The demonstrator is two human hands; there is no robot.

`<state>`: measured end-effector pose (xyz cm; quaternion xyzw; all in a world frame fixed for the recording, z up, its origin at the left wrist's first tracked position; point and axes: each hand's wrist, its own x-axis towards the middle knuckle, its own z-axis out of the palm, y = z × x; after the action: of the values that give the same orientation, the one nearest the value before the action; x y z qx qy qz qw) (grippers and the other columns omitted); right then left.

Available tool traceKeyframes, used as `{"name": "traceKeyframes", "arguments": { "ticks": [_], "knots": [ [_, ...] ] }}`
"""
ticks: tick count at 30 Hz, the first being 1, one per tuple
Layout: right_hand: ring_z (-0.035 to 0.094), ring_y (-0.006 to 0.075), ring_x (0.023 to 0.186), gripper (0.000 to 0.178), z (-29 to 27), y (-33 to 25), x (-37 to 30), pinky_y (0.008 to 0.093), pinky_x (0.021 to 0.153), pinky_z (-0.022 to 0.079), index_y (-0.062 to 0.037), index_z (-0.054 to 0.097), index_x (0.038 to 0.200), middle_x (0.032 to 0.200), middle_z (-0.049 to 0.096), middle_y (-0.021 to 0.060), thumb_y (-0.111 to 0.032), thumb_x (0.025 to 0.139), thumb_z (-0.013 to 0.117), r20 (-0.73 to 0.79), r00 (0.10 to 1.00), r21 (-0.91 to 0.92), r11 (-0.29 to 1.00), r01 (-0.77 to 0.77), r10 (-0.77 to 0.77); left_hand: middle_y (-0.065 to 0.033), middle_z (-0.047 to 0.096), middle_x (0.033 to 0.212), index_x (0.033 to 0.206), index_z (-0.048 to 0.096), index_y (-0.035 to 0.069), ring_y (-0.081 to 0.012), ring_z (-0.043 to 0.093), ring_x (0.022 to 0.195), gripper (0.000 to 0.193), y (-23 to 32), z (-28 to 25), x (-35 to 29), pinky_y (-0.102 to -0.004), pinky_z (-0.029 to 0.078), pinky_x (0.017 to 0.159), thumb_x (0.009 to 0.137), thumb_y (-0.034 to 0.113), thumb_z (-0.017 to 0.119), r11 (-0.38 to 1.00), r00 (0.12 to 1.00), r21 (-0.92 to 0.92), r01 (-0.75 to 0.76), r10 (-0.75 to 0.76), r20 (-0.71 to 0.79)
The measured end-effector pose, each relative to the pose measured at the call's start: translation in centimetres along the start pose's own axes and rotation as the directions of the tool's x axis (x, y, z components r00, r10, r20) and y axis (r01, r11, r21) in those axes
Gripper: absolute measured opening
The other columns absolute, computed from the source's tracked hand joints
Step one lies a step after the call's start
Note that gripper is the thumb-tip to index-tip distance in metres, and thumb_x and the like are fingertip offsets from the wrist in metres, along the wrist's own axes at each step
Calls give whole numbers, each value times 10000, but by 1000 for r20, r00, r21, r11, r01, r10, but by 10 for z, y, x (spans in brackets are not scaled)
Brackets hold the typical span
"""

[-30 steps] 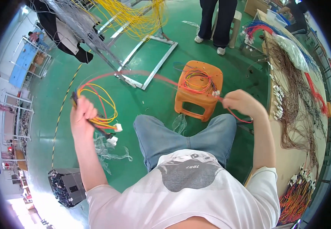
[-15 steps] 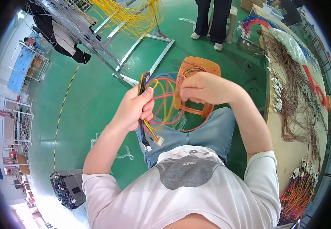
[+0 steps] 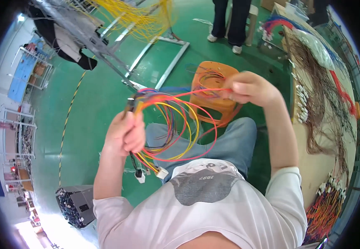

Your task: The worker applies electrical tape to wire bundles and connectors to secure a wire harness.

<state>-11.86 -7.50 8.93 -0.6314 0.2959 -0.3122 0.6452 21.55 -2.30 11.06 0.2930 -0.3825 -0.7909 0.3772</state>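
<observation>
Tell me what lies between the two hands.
In the head view, a red wire spans the gap from the left hand to the right hand, with wire loops on the person's side.

Left of the stool (image 3: 219, 66), the blurred left hand (image 3: 126, 130) hides the wires (image 3: 157, 99) where its fingers wrap them; their upper bend is smeared too. The right hand (image 3: 252, 89), also blurred, covers part of the stool's right side, and the end of the red wire (image 3: 196, 91) is lost in its fingertips. Beyond the stool, the frame's upper edge cuts off a person (image 3: 238, 25) above the legs.
</observation>
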Motion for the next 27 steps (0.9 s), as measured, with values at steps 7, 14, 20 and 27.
{"name": "traceKeyframes", "arguments": {
  "ticks": [7, 14, 20, 27],
  "knots": [
    [337, 35, 445, 168, -72, 43, -82, 208, 395, 240, -9, 583, 717, 507, 407, -44, -161, 769, 536, -490, 781, -68, 876, -478, 388, 70, 235, 490, 780, 446, 100, -29, 227, 372, 227, 31, -82, -46, -190, 213, 356, 919, 271, 393, 889, 774, 6, -457, 400, -491],
    [578, 279, 713, 224, 50, 15, 23, 357, 648, 446, -21, 617, 832, 775, 604, 135, -218, 799, 516, 33, 993, -631, 772, -70, 117, -211, 594, 897, 947, 424, 35, -265, 620, 794, 238, 24, -51, -16, -321, 518, 608, 895, 266, 442, 902, 791, 352, -250, 400, -464],
    [566, 311, 681, 224, 109, -8, 84, 380, 633, 439, -4, 603, 807, 724, 585, 171, -203, 792, 502, 84, 991, -557, 819, 136, -107, -79, 565, 693, 917, 454, 15, -143, 557, 536, 260, -12, 2, 37, -284, 463, 491, 899, 274, 437, 786, 944, 614, -69, 251, -216],
    [572, 250, 591, 191, 65, -16, 38, 337, 575, 437, 0, 613, 781, 618, 572, 143, -179, 790, 546, -224, 975, -581, 802, -141, 9, 35, 363, 555, 734, 390, 103, -49, 324, 417, 266, -5, -2, 41, -225, 312, 410, 889, 306, 460, 939, 962, 253, 234, -187, -198]
  ]
}}
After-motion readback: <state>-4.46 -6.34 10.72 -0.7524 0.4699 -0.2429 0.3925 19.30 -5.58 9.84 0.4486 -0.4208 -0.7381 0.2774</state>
